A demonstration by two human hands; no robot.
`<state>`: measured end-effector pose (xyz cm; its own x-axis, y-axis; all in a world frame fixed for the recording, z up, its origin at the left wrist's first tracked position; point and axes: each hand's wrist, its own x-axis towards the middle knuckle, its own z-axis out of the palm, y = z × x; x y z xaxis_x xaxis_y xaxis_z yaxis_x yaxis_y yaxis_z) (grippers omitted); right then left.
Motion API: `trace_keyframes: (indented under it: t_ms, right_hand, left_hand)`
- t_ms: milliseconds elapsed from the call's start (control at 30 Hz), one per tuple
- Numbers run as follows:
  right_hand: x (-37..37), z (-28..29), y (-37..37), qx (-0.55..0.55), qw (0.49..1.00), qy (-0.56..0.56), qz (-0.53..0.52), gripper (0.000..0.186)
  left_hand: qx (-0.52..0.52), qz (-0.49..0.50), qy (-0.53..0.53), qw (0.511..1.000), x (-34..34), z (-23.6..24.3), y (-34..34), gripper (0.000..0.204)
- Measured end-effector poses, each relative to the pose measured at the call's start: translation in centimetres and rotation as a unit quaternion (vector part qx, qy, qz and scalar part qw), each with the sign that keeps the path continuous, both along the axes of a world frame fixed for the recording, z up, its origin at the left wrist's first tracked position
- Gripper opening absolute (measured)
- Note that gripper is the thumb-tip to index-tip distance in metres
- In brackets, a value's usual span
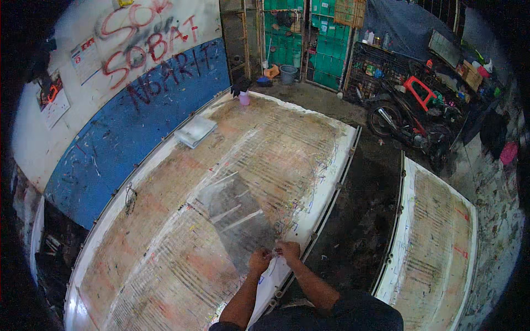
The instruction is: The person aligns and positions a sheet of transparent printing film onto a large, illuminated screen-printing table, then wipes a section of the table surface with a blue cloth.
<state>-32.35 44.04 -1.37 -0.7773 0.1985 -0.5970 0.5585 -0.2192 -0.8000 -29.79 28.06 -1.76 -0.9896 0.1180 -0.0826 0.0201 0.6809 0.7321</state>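
A translucent greyish plastic sheet (pixel 229 215) with pale streaks lies askew on a long, stained, pale table top (pixel 292 127), its lower end near the table's right edge. My left hand (pixel 259 259) and my right hand (pixel 287 251) are close together at that end of the sheet, both with fingers bent in a pinch. They seem to hold the sheet's corner or something small and pale at it; the fingertips are too small to make out clearly.
A pale folded stack (pixel 195 131), dark wire (pixel 130 198) and pink container (pixel 244 98) sit along the table's left and far side. A second stained table (pixel 430 237) stands right, across a dark gap. A motorbike (pixel 395 116), red plastic stool (pixel 419 91) and grey bucket (pixel 289 74) are behind.
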Motion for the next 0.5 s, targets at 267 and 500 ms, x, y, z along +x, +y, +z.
trace_keyframes:
  t_ms: [267,500]
  right_hand:
    - [-2.3,-7.4,0.6,0.251,0.966,-0.041,0.042,0.018]
    - [-2.4,-10.4,4.2,0.288,0.952,0.085,0.061,0.009]
  left_hand:
    - [0.083,-0.034,-0.028,0.996,0.4,-0.8,-0.1,0.039]
    - [0.081,-0.053,-0.028,0.995,-0.3,-0.6,1.9,0.039]
